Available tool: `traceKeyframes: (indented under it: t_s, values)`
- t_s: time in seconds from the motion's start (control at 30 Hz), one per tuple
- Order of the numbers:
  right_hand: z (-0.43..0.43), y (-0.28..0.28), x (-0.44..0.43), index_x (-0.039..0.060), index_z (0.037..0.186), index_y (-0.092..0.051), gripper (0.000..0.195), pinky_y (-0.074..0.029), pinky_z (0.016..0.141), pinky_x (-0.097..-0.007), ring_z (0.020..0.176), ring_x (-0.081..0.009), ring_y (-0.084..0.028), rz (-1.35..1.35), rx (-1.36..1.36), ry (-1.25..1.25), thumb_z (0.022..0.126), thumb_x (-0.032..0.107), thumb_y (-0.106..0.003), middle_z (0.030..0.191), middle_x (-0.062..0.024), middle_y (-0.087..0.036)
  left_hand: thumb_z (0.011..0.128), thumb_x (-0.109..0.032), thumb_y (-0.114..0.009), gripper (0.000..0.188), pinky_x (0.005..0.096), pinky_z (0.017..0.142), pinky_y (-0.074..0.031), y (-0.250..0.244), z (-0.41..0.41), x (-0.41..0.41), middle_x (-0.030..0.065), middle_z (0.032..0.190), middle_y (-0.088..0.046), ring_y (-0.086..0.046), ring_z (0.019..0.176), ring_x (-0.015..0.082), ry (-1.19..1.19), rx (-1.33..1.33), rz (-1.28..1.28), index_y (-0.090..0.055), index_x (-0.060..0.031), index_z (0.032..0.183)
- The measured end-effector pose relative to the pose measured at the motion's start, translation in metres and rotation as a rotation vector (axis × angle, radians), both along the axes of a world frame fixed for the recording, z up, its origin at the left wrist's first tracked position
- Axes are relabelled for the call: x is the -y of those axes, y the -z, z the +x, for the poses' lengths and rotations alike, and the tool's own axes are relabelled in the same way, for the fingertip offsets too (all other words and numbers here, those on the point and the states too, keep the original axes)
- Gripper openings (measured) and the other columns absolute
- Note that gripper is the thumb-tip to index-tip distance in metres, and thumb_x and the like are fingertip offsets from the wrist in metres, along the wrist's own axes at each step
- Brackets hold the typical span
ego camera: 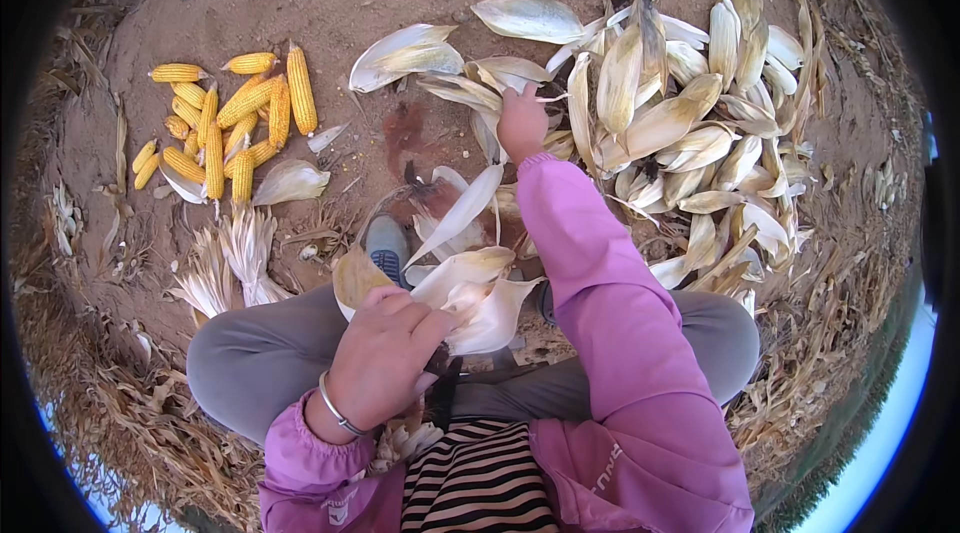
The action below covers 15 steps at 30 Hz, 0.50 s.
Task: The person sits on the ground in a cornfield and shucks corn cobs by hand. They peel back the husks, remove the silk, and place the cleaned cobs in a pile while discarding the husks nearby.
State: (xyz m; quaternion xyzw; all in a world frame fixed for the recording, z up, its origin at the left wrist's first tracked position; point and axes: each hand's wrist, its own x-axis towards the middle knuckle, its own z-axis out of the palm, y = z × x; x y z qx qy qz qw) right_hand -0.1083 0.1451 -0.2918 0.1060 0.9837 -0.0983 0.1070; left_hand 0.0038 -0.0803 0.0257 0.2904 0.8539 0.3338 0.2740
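Observation:
Over my lap, my left hand (394, 349) is closed around a bunch of pale corn husks (487, 308). Their broad leaves splay out past the knuckles towards the right, and no yellow kernels show among them. My right hand (523, 120) reaches forward to the left edge of the husk pile. Its fingers touch a dry corn husk (511, 71), and a thin pale strip sticks out beside them. Whether those fingers grip the husk is hard to see. Between my feet lies a loose white husk leaf (461, 212).
Several bare yellow corn cobs (247, 102) are heaped on the soil at the left. Below them, bundled pale husks (251, 255) lean near my left knee. A large husk pile (675, 128) spreads at the right. Dry stalks (142, 435) litter the ground around.

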Motion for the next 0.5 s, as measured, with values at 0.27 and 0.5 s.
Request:
traceKeyframes:
  t_s: [0.27, 0.5]
  values:
    - [-0.023, 0.002, -0.111, 0.0077, 0.098, -0.063, 0.018, -0.054, 0.074, -0.0415, 0.087, -0.0345, -0.066, 0.115, 0.195, 0.188, 0.085, 0.013, -0.053, 0.126, -0.0178, -0.048, 0.055, -0.008, -0.078, 0.044, 0.0405, 0.081, -0.044, -0.001, 0.0, -0.019, 0.0083, 0.082, -0.06, -0.057, 0.077, 0.0297, 0.058, -0.033, 0.006, -0.058, -0.0085, 0.095]
    - [0.051, 0.008, -0.197, 0.0029, 0.1, -0.068, 0.027, -0.053, 0.077, -0.0417, 0.094, -0.0354, -0.065, 0.139, 0.522, 0.022, 0.078, 0.012, -0.055, 0.105, -0.0198, -0.064, 0.06, -0.009, -0.074, 0.043, 0.04, 0.085, -0.042, -0.008, -0.001, -0.041, 0.0071, 0.081, -0.059, -0.057, 0.079, 0.0272, 0.118, -0.085, 0.032, -0.058, -0.0083, 0.1]
